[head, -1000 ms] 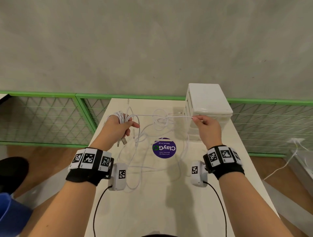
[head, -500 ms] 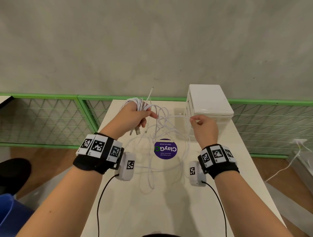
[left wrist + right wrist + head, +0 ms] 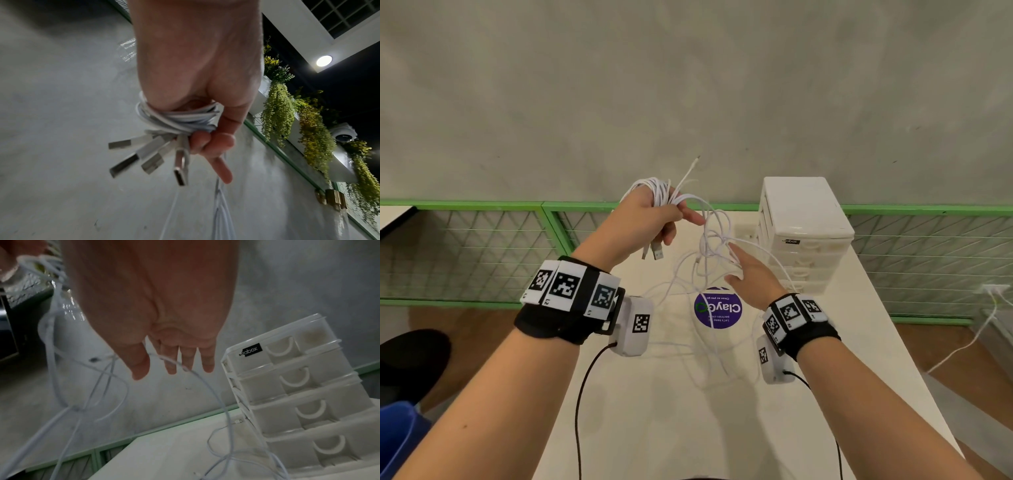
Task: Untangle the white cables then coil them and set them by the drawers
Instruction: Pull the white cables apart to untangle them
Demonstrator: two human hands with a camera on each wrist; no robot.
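My left hand (image 3: 654, 219) is raised above the table's far end, gripping white cables (image 3: 659, 192) wound round it. Several USB plugs (image 3: 148, 155) stick out below its curled fingers (image 3: 207, 142). Loose cable strands (image 3: 714, 236) hang tangled from it down to the table (image 3: 654, 411). My right hand (image 3: 748, 274) is open with straight fingers (image 3: 170, 363), reaching among the hanging strands; one strand (image 3: 197, 376) crosses its fingertips. The white drawer unit (image 3: 804, 236) stands at the table's far right, just right of that hand.
A purple round sticker (image 3: 717, 308) lies mid-table under the loops. A green mesh railing (image 3: 482, 240) runs behind the table, a grey wall beyond. Another white cable (image 3: 969, 342) lies on the floor at right. Something blue (image 3: 397, 442) sits at the lower left.
My left hand has risen and moved right with the wound cables. My right hand has let go of the strand it pinched by the drawers and opened, moving left into the hanging loops.
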